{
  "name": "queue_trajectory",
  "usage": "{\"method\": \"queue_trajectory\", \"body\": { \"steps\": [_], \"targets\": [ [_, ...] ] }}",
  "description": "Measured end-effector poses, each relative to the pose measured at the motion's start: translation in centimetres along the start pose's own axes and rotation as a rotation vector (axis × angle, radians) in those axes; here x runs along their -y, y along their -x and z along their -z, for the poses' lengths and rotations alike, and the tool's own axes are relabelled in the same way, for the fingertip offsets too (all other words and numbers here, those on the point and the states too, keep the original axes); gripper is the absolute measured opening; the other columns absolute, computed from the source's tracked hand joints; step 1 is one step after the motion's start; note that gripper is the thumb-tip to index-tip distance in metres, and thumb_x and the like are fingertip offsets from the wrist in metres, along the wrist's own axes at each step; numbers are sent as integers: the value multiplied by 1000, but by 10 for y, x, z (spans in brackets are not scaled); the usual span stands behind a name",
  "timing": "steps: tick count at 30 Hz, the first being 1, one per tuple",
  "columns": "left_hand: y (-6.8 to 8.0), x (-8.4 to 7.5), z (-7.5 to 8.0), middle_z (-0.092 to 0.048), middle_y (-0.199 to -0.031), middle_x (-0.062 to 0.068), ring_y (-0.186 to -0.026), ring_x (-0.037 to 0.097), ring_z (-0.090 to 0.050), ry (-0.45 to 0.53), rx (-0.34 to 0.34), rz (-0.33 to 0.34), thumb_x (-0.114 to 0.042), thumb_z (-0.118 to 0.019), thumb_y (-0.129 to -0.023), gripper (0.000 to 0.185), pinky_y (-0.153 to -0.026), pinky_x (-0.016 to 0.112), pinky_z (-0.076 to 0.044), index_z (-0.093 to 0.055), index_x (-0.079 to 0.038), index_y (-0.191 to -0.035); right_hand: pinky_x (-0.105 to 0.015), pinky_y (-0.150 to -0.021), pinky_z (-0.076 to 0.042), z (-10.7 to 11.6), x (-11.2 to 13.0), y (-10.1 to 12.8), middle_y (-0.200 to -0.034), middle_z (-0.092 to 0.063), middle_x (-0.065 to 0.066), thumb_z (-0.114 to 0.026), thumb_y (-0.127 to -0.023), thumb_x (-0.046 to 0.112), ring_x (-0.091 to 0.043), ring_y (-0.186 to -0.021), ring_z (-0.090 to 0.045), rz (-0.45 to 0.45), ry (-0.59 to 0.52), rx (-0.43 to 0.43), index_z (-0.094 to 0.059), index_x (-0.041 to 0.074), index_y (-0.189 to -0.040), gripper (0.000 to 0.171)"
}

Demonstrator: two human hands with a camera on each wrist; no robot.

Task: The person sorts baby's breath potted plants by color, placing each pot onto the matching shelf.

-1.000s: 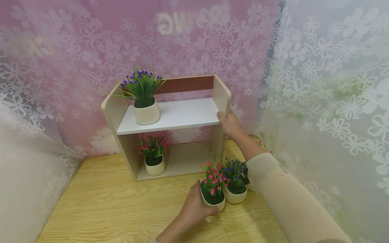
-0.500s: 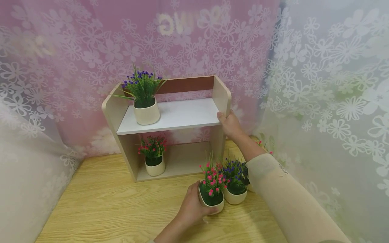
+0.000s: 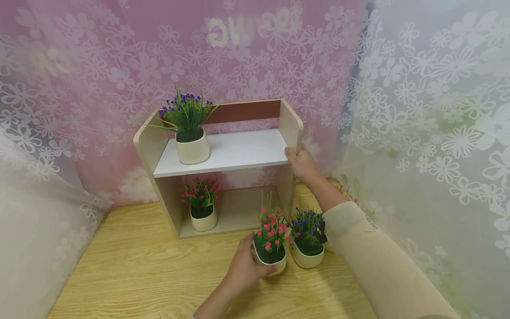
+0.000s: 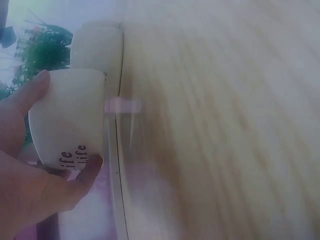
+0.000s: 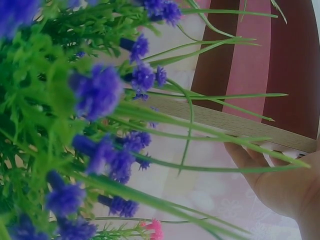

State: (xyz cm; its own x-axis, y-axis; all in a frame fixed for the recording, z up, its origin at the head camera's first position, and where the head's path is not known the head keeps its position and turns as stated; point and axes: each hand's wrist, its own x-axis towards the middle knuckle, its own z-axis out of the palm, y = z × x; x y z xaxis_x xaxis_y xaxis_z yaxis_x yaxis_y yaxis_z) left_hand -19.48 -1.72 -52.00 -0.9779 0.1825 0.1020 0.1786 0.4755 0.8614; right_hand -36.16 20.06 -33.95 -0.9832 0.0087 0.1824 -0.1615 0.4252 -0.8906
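Four potted plants on record: one pink-flowered pot [image 3: 270, 254] is gripped by the left hand [image 3: 243, 268], fingers curled round its cream wall, now raised slightly and shifted toward 10 o'clock from its earlier spot beside the purple-flowered pot [image 3: 307, 250]. Right hand [image 3: 301, 163] still clasps the shelf unit's [image 3: 291, 124] right panel, unchanged.

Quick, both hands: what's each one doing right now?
Left hand: grips the pink-flowered pot, thumb and fingers round it.
Right hand: holds the shelf unit's right side panel.
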Motion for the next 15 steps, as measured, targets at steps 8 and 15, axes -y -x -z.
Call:
{"method": "queue_trajectory", "body": {
  "steps": [8, 15],
  "targets": [
    [-6, 5, 12, -44, -164, 27, -150, 50, -48, -6, -6, 23, -39, -101, -75, 116, -122, 69, -42, -37, 2, -163, -66, -125, -40, 0, -1, 0, -157, -52, -32, -45, -116, 39, -49, -145, -53, 10, -3, 8, -28, -1, -165, 65],
    [-13, 6, 28, -41, -167, 27, -153, 52, -45, 14, -27, 30, -37, -100, -77, 120, -123, 71, -39, -31, 4, -166, -65, -128, -37, 1, -3, -2, -161, -48, -31, -45, -116, 40, -48, -149, -49, 6, 5, -1, -28, -1, -165, 67]
  ]
}}
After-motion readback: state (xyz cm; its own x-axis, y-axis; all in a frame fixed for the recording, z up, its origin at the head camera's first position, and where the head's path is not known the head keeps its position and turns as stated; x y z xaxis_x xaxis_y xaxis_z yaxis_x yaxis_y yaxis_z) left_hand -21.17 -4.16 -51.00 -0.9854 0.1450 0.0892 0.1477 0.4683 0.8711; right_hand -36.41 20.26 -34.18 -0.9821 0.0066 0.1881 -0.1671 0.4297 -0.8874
